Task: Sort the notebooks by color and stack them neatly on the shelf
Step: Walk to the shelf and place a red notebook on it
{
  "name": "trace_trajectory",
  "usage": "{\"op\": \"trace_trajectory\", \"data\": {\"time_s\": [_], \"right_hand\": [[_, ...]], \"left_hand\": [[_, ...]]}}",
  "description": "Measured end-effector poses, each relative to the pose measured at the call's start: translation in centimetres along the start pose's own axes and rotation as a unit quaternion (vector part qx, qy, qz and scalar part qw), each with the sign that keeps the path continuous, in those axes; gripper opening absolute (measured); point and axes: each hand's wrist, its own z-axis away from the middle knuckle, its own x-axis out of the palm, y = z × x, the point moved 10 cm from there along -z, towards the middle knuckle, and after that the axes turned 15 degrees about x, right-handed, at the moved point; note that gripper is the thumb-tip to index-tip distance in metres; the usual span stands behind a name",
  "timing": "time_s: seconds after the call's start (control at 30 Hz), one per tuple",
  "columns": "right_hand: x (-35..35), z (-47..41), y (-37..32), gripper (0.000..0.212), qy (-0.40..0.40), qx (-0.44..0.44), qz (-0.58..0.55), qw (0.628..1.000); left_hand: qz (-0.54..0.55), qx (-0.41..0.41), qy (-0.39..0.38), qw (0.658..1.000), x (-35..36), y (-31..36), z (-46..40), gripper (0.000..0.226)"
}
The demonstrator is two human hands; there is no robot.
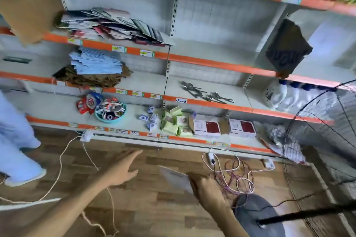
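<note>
Head view: right hand (pixel 207 191) low over the floor, fingers pinching a pale notebook (pixel 176 178); left hand (pixel 123 171) beside it, fingers spread, holding nothing. Blue notebooks (pixel 96 62) stacked on the shelf (pixel 212 63), mixed pile (pixel 113 25) one level above.

Bg: grey metal shelving unit (pixel 212 15) w/ perforated uprights, orange-edged shelves (pixel 221 64), price tags along the edges. Back panels grey, grid-textured. Floor (pixel 134 208) is wood-look plank, brown mixed tones. Pedestal fan at right: wire guard (pixel 327 113), round dark base (pixel 256 215). Loose cords and twine (pixel 235 177) tangled on floor near shelf foot, white power strip (pixel 86 135) by bottom shelf. Even daylight-ish lighting, frame motion-blurred.
</note>
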Motion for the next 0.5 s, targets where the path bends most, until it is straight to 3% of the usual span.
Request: {"op": "trace_trajectory", "data": {"time_s": [0.1, 0.27, 0.33, 0.5], "right_hand": [[-0.7, -5.7, -0.8, 0.02, -0.02, -0.027, 0.029, 0.999], [-3.9, -15.2, -3.0, 0.019, 0.056, -0.032, 0.083, 0.994], [-3.9, -19.3, -3.5, 0.019, 0.049, -0.03, 0.063, 0.996], [-5.2, -28.5, -5.7, 0.027, 0.064, -0.03, 0.048, 0.996]], "left_hand": [[0.016, -0.025, 0.02, 0.999, -2.8, -3.0, -2.6, 0.071], [0.064, -0.095, 0.081, 0.99, -8.8, -10.5, -6.8, 0.071], [0.051, -0.11, 0.113, 0.986, -11.6, -12.5, -10.2, 0.072], [0.064, -0.021, 0.092, 0.993, -15.4, -12.5, -22.6, 0.065]]}}
